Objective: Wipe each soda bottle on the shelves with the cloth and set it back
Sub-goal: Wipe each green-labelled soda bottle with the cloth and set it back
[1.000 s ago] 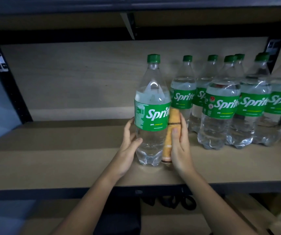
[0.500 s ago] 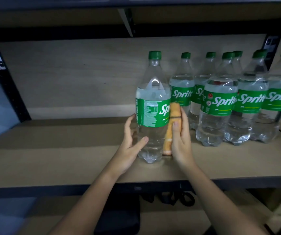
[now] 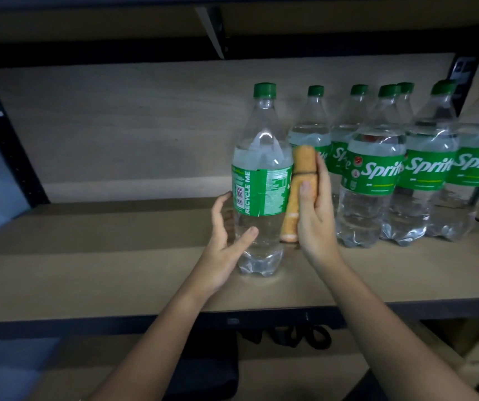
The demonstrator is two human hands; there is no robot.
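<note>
A clear Sprite bottle [image 3: 261,157] with a green cap stands upright on the wooden shelf [image 3: 87,256], the barcode side of its label facing me. My left hand [image 3: 223,256] cups its lower left side, fingers behind it and thumb on the front. My right hand [image 3: 316,224] grips a folded orange cloth [image 3: 304,166] and presses it flat against the bottle's right side at label height.
Several more Sprite bottles [image 3: 374,175] stand in a cluster just right of my right hand. The shelf's left half is bare board. A dark upright post [image 3: 9,146] stands at the far left, another shelf runs overhead, and a lower shelf lies below.
The bottle has turned on the spot: the Sprite logo swung away to the right and the barcode side came round. The cloth slid up along the bottle's right side.
</note>
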